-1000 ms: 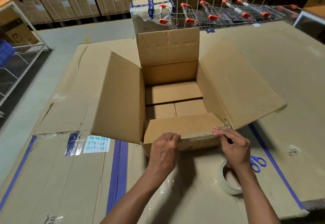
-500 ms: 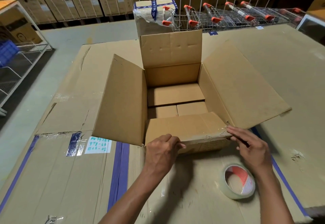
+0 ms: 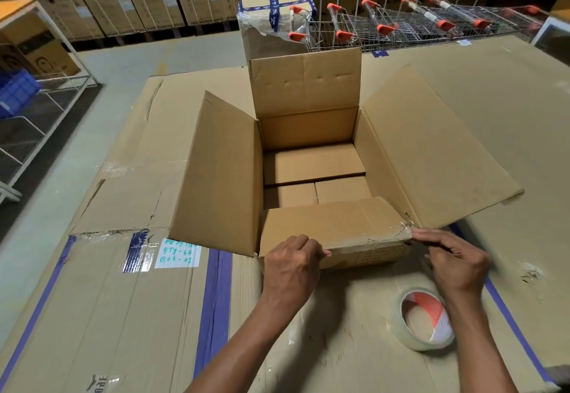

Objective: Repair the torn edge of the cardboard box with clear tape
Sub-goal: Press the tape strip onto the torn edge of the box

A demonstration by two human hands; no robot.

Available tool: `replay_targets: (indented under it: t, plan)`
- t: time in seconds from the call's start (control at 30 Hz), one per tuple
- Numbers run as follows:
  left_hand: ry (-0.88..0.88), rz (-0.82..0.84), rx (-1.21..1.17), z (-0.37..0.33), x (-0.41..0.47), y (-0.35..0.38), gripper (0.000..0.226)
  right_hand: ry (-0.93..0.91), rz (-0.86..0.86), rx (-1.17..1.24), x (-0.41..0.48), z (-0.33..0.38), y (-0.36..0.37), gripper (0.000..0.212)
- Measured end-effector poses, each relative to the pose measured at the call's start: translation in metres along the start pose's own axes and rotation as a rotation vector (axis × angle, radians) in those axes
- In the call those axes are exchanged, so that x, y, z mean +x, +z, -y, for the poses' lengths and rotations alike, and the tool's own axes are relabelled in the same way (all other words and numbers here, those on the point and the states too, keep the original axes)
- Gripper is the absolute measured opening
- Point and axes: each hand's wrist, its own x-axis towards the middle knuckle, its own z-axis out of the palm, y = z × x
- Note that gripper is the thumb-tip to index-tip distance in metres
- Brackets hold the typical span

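Note:
An open cardboard box [image 3: 388, 158] stands on flattened cardboard, all its flaps spread. Its near flap [image 3: 333, 223] folds inward, and a strip of clear tape [image 3: 382, 240] runs along the flap's torn front edge to the right corner. My left hand [image 3: 291, 266] rests on that edge, fingers curled against it near the middle. My right hand [image 3: 453, 260] presses its fingertips on the taped right corner. A roll of clear tape [image 3: 427, 318] with a red and white core lies flat below my right hand.
Flattened cardboard sheets [image 3: 123, 315] with blue tape stripes cover the work surface. A wrapped box [image 3: 271, 22] and a row of shopping carts [image 3: 401, 25] stand behind. A white wire rack [image 3: 37, 109] with a blue crate is at the left. Stacked cartons line the back wall.
My right hand slid right along the near flap's edge to the corner, smoothing the tape. The left hand stayed on the edge. The blue scissors beside the roll are now out of sight.

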Motion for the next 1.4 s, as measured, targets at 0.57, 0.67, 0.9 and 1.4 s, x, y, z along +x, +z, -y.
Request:
replay_targets:
  t: [0.57,0.67,0.9,1.4]
  plan:
    - [0.040,-0.059,0.009,0.001,-0.005,0.005,0.029,0.968,0.254,-0.187,0.017,0.068,0.033,0.083]
    - [0.023,-0.051,0.017,-0.003,-0.006,0.006,0.027,0.945,0.220,-0.184,0.020,0.067,0.034,0.067]
    - [-0.010,-0.069,0.000,-0.001,-0.009,0.008,0.035,1.048,0.157,0.303,0.014,0.063,0.031,0.046]
    - [0.021,-0.068,-0.011,0.000,-0.009,0.006,0.030,1.132,0.165,0.155,0.029,0.061,0.029,0.061]
